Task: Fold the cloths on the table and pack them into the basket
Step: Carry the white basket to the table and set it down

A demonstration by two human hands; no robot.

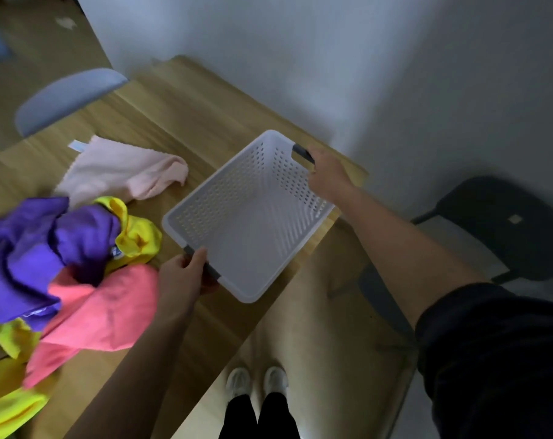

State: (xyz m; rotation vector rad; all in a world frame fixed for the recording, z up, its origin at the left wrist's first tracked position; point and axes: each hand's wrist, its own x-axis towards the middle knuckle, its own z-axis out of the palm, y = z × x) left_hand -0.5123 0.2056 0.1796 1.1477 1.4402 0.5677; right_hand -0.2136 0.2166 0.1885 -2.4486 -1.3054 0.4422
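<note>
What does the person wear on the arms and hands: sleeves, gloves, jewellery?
The left hand and the right hand are bare: no gloves, no ring or watch visible. The right arm has a dark sleeve, black or navy, ending near the elbow. The left forearm shows no sleeve within the picture.

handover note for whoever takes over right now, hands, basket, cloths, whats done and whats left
Left hand grips the near handle of the white basket; right hand grips the far handle.
The basket is empty, at the right edge of the table.
Purple cloth, yellow cloth and coral cloth lie heaped on the left; the pale pink cloth lies behind them. All are unfolded.
Done: nothing folded or packed.
Left: fold every cloth, pack them into the basket.
</note>
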